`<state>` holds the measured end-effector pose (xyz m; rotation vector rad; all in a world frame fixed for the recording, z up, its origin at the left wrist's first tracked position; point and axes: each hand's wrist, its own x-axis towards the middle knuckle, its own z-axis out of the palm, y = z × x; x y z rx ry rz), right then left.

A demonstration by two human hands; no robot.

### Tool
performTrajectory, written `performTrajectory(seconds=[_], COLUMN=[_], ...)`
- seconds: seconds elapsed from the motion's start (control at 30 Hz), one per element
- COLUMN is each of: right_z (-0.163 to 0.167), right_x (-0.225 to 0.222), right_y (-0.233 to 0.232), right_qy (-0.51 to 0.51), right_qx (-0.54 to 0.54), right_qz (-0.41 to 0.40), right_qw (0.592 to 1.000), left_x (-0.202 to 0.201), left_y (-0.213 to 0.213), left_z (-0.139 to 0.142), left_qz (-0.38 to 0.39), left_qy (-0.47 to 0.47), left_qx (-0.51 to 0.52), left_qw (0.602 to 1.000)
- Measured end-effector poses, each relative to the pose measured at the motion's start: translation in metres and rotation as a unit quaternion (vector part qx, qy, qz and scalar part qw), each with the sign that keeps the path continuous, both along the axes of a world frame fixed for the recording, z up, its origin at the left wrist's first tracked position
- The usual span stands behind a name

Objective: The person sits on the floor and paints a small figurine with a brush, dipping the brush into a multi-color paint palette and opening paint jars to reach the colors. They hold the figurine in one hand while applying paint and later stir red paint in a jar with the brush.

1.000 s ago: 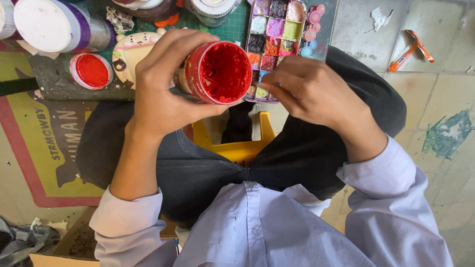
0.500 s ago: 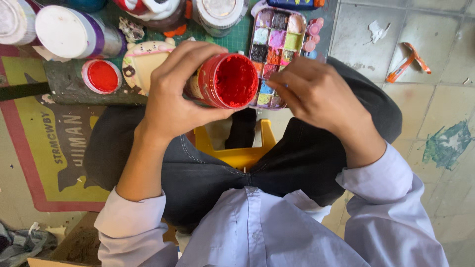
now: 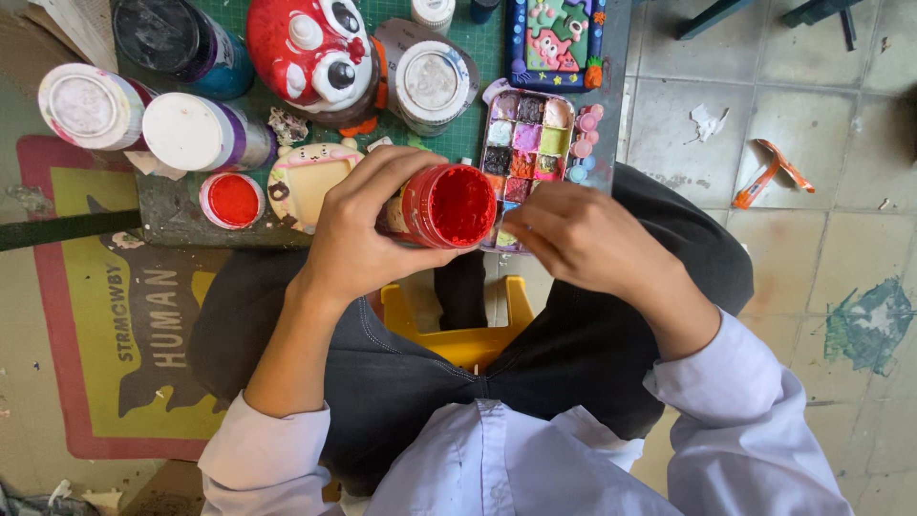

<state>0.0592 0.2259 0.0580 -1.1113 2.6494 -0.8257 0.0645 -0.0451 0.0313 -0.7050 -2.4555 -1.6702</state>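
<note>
1. The left hand [image 3: 368, 229] sits just left of the frame's middle, fingers curled round and closed in a grip, thumb lying along the lower side, knuckles toward 12 o'clock.
2. Its forearm runs bare down toward 7 o'clock, sleeve pushed up near the elbow.
3. The right hand [image 3: 583, 239] lies at 3 o'clock of the left, back upward, fingers bent and pointing toward 9 o'clock.
4. Its forearm slants toward 5 o'clock into a pale sleeve.
</note>
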Motion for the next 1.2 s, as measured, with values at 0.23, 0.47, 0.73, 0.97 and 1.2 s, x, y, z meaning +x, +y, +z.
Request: performTrajectory(seconds=[0.23,0.47,0.73,0.97,1.2], right_z=[0.0003,-0.0011,-0.0005,-0.0024,-0.0031], right_x=[0.0003,0.0007,0.0001,0.0,0.0013], right_y=[-0.0018,-0.0019,-0.0016,-0.0022,-0.0019], right_qy=[-0.009,0.0,0.029,0.001,-0.007], right_qx=[0.01,0.002,-0.016,-0.006,-0.002], right_qz=[0.024,0.008,-0.019,-0.007,-0.011], right_qw=[1.0,1.0,0.999,1.0,1.0], left_x=[0.0005,0.0006,0.0006,0.0009,-0.0003], left_y=[0.0013,0.0019,0.0014,0.0014,0.0007], left_z=[0.0011,0.0027,0.0036,0.0037,0.0041], left_qz=[0.001,0.0,-0.001,0.005,0.003], left_qy=[-0.001,-0.007,-0.003,-0.001,-0.004], left_qx=[-0.004,-0.003,-0.007,-0.008,-0.007], left_qw=[1.0,1.0,1.0,1.0,1.0])
